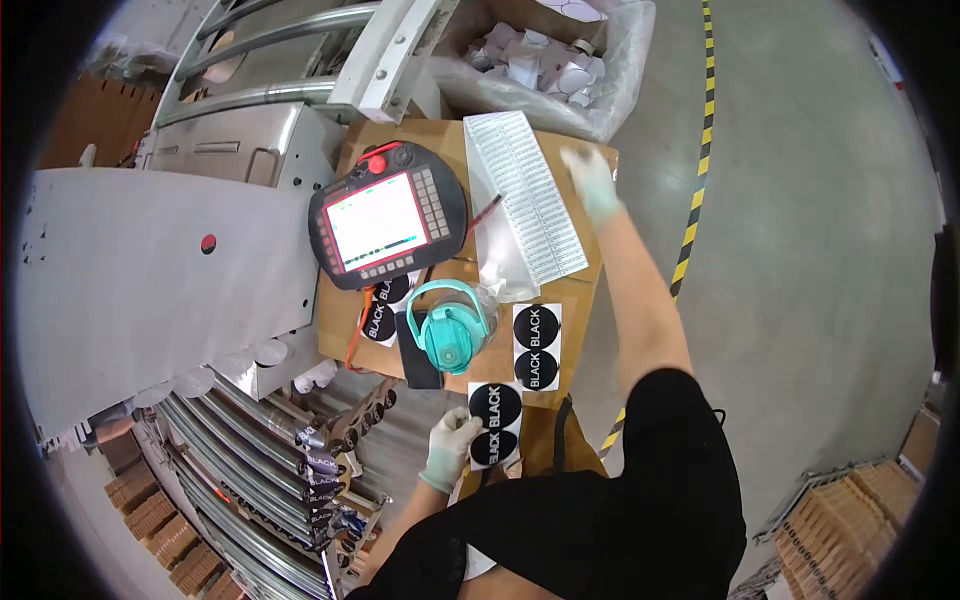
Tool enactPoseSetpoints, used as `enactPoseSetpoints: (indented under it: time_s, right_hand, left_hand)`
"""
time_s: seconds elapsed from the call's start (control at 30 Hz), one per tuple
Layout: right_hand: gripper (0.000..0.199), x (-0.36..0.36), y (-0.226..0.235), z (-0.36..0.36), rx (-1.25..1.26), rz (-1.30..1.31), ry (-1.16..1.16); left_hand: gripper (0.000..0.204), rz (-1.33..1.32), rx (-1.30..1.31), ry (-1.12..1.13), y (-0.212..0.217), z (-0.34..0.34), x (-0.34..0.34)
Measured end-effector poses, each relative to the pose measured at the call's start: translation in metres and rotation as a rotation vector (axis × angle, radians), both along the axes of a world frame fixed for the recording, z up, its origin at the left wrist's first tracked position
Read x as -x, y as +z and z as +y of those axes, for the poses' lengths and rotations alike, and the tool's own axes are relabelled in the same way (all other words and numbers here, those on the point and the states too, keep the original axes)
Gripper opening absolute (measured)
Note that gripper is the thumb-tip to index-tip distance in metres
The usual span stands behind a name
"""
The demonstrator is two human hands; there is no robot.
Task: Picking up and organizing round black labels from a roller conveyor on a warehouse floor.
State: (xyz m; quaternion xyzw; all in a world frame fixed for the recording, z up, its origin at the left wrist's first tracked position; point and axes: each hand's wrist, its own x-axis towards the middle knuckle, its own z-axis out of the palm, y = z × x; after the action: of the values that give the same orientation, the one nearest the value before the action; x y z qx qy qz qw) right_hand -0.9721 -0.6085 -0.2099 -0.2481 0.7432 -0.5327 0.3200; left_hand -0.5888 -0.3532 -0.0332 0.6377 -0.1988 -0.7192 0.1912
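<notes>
Fingers of the left hand, in a pale glove, are curled narrow and pinch the left edge of a sticker sheet w/ two black round labels. This sheet lies at the near edge of the cardboard top, partly over the edge. The right hand, also gloved, is stretched far out to the top's far right corner; it is blurred, so I cannot tell if its fingers are wide or closed, and it seems to hold nothing.

Just beyond the held sheet is a second sheet w/ two more black labels, apart from it. Left of that sits a teal bottle, touching a dark flat phone-like thing. More black labels lie left of the bottle. Further away is a control pendant w/ lit screen & red knob. Beside it on the right, a long white strip of small labels, over a clear bag. Behind the top stands a box lined w/ plastic, full of white pieces. Metal rollers run at lower left.
</notes>
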Motion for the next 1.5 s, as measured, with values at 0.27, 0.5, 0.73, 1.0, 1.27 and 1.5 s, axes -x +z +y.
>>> enactPoseSetpoints:
  time_s: [0.27, 0.5, 0.73, 1.0, 1.27, 1.5]
  right_hand:
    - [0.027, -0.111, 0.034, 0.273, -0.365, -0.39, 0.059]
    - [0.041, -0.156, 0.031, 0.296, -0.328, -0.584, 0.03]
    - [0.048, -0.18, 0.024, 0.293, -0.318, -0.346, 0.292]
    - [0.066, -0.19, 0.047, 0.268, -0.432, 0.417, 0.375]
    - [0.086, -0.181, 0.071, 0.232, -0.541, 0.718, 0.63]
    - [0.088, -0.179, 0.066, 0.237, -0.491, 0.697, 0.577]
  left_hand:
    - [0.035, 0.092, -0.211, 0.137, -0.061, -0.035, 0.046]
    - [0.057, -0.016, 0.128, -0.066, -0.103, -0.036, 0.07]
    - [0.043, -0.543, 0.48, -0.241, -0.115, -0.006, -0.016]
    - [0.044, -1.154, 0.889, -0.333, -0.113, -0.128, -0.113]
    - [0.074, -1.397, 0.424, -0.794, -0.087, -0.175, -0.09]
    - [0.065, -1.303, 0.65, -0.366, -0.106, -0.128, -0.094]
